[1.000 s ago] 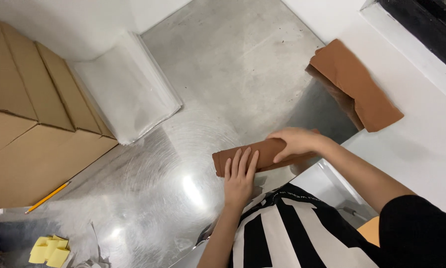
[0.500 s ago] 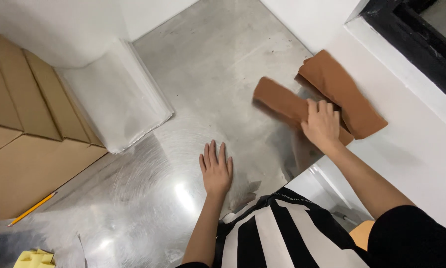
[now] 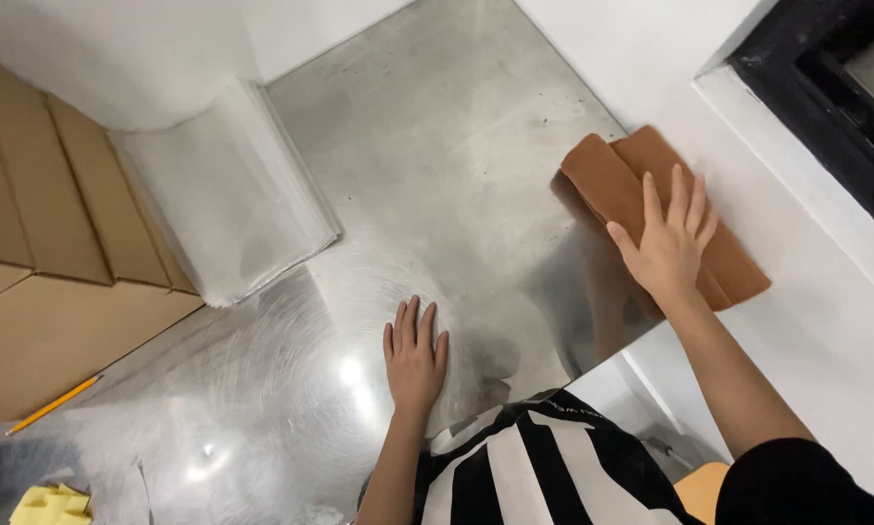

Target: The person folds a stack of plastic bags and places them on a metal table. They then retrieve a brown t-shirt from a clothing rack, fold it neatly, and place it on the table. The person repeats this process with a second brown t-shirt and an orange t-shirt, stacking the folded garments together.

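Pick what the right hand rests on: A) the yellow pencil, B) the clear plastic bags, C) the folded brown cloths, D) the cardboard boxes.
C: the right hand lies flat on the brown cloths at the wall, while the left hand presses the bare metal table.

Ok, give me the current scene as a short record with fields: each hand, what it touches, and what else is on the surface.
left hand: left hand flat, fingers spread, on the metal table, holding nothing
right hand: right hand palm down on the folded brown cloths
cloths: stacked at the table's right edge, against the white wall
plastic sheets: clear stack at left
cardboard: flat boxes far left
pencil: yellow pencil beside the boxes
sponge: yellow piece at the bottom left corner
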